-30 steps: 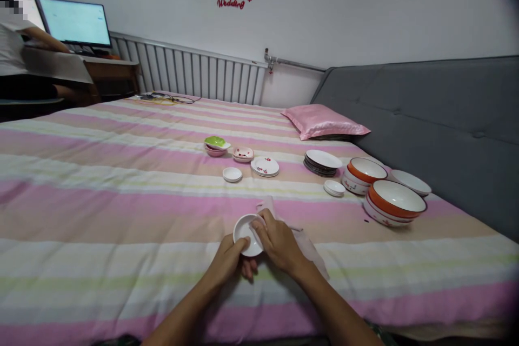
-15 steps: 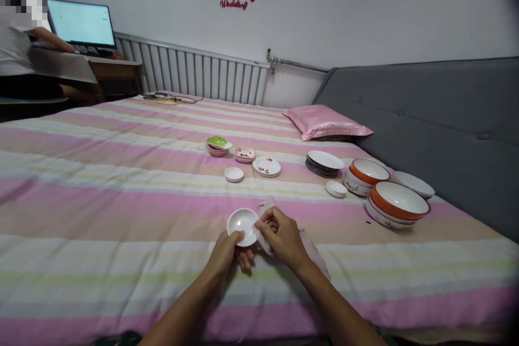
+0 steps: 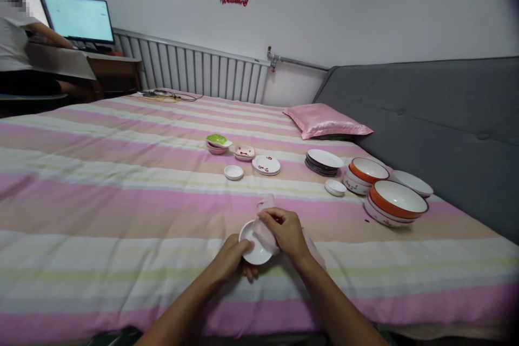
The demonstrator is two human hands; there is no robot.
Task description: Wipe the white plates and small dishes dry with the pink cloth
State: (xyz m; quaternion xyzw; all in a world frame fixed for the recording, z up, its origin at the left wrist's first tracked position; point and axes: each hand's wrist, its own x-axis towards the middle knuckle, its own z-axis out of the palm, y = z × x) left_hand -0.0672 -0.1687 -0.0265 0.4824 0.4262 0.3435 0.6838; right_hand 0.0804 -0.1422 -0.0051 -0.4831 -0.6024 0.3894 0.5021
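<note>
A small white dish (image 3: 259,253) is gripped at its left edge by my left hand (image 3: 235,257), thumb on the inside and fingers underneath. My right hand (image 3: 287,233) pinches a pale pink cloth (image 3: 264,235) and presses it against the dish's inner right side. Part of the cloth hangs past the hand and lies on the bed to the right. Beyond my hands sit another small white dish (image 3: 234,172) and a short stack of flower-patterned plates (image 3: 266,165).
On the striped bed (image 3: 121,216) stand a green leaf-shaped dish (image 3: 218,140), a pink square dish (image 3: 245,152), stacked plates (image 3: 324,159), small dishes (image 3: 335,187) and orange-rimmed bowls (image 3: 399,200). A pink pillow (image 3: 326,120) lies by the grey headboard (image 3: 446,113). A person (image 3: 16,46) sits at a desk.
The dish in my left hand has shifted right and slightly down, and tilted. My right hand has brought the cloth from the rim further over the dish's inside.
</note>
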